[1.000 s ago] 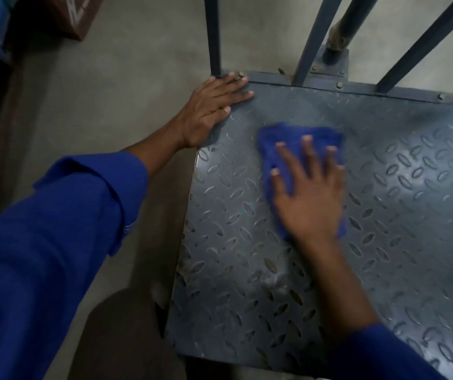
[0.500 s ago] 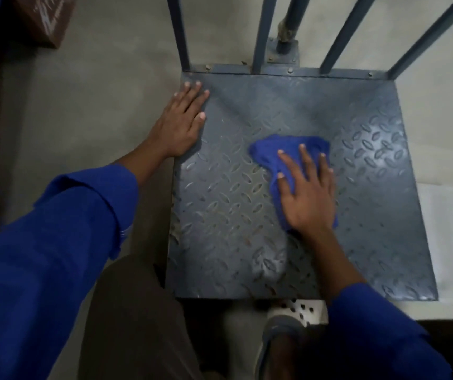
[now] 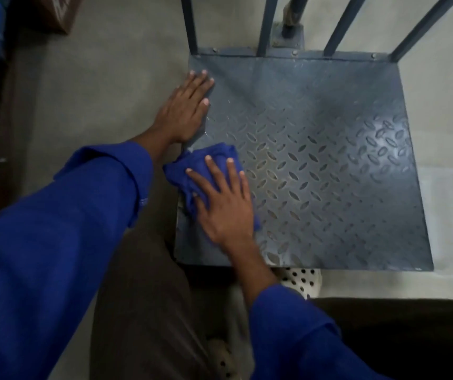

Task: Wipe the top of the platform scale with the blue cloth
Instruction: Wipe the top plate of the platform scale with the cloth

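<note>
My right hand (image 3: pixel 224 207) presses the blue cloth (image 3: pixel 192 168) flat, fingers straight and spread, at the near left edge of the platform scale (image 3: pixel 329 160). Farther along that edge my left hand (image 3: pixel 184 111) rests flat, fingers together. Upright bars (image 3: pixel 265 26) rise from the far edge.
</note>
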Demonstrator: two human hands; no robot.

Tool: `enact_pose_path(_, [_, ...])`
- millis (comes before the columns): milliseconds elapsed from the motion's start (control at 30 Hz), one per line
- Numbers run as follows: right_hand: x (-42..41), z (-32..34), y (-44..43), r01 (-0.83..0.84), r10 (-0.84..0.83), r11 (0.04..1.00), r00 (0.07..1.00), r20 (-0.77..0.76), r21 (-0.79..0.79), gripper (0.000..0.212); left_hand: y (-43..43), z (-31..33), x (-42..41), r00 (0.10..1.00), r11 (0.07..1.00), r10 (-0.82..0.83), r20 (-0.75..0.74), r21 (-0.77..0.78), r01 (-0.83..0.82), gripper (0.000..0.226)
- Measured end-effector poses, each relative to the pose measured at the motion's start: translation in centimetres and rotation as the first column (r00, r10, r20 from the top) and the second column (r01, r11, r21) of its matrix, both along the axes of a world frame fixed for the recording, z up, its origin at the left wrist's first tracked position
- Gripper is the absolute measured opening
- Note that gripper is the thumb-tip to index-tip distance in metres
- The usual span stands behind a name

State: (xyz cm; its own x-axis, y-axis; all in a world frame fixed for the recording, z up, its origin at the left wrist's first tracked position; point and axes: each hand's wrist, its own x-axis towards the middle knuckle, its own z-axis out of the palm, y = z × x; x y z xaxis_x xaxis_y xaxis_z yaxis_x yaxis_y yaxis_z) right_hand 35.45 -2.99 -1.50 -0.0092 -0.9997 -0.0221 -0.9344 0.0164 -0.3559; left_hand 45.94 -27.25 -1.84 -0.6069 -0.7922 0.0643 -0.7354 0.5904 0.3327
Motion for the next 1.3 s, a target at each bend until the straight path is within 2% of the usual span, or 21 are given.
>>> enact_pose_path(67, [-4.5,-0.4,1.0,0.050,-0.050,0.999,0.999,-0.019,-0.004,0.055,0.2,0.3,-0.3,0.998,0.999,0.043,0.043,0.020,-0.043,0.065])
enact_pose_path(167, [-12.4,-0.8,1.8,0.253,-0.255,0.967,0.964,-0.079,-0.039,0.053,0.9,0.1,-0.5,0.996,0.997,0.068,0.061,0.021,-0.069,0.067])
enact_pose_path(233, [-16.1,-0.9,1.9,0.327,-0.328,0.945,0.940,-0.099,-0.021,0.055,1.9,-0.4,-0.4,0.999,0.999,0.052,0.014,-0.001,-0.052,0.067])
enact_pose_path(333, [-16.2,-0.5,1.5,0.440,-0.437,0.898,0.895,-0.091,0.012,0.055,4.2,-0.9,0.0,0.994,1.000,0.031,-0.100,-0.003,-0.031,0.061])
enact_pose_path(400, [-13.8,-0.3,1.1,0.375,-0.371,0.927,0.922,-0.106,0.021,0.055,5.2,-1.4,0.7,0.988,1.000,0.020,-0.154,0.009,-0.019,0.059])
enact_pose_path(500, [-8.4,-0.1,0.7,0.057,-0.057,0.998,0.991,-0.124,0.001,0.056,5.3,-2.0,2.1,0.987,0.998,-0.040,-0.153,-0.043,0.034,0.057])
enact_pose_path(567, [-4.6,-0.1,1.8,-0.091,0.091,0.996,0.990,-0.105,0.003,0.056,5.3,-2.4,2.5,0.988,0.998,-0.045,-0.151,-0.051,0.038,0.058])
enact_pose_path(667, [-1.9,-0.2,4.5,-0.184,0.183,0.983,0.979,-0.091,0.003,0.056,5.9,-2.6,2.3,0.985,0.999,-0.004,-0.173,-0.044,-0.004,0.057])
enact_pose_path(733, [-3.1,-0.3,5.9,-0.155,0.154,0.988,0.985,-0.080,-0.005,0.055,6.5,-2.8,2.1,0.981,0.998,0.040,-0.191,-0.033,-0.047,0.055])
enact_pose_path(867, [-7.5,-0.4,6.8,0.178,-0.177,0.984,0.983,-0.056,0.022,0.053,7.6,-2.9,2.0,0.968,0.998,0.063,-0.242,-0.014,-0.069,0.055])
enact_pose_path(967, [-8.8,-0.5,5.1,0.296,-0.296,0.955,0.953,-0.069,0.002,0.054,8.1,-2.6,2.0,0.954,0.997,0.074,-0.291,0.024,-0.070,0.054])
enact_pose_path(1033, [-7.6,-0.5,2.9,0.283,-0.282,0.959,0.958,-0.057,0.006,0.054,8.0,-2.3,2.1,0.946,0.998,0.062,-0.318,0.031,-0.055,0.053])
enact_pose_path(1133, [-3.6,-0.5,2.1,0.118,-0.117,0.992,0.992,-0.050,0.033,0.054,7.7,-2.3,2.1,0.936,1.000,0.031,-0.349,0.007,-0.030,0.049])
enact_pose_path(1200, [-0.6,-0.3,4.6,0.017,-0.016,0.999,1.000,-0.023,0.037,0.053,7.6,-2.2,2.0,0.932,1.000,0.024,-0.362,0.004,-0.024,0.048])
enact_pose_path(1300, [2.5,0.1,10.1,-0.024,0.023,0.999,1.000,0.008,0.045,0.053,7.7,-2.1,2.1,0.922,1.000,0.015,-0.386,-0.017,-0.024,0.046])
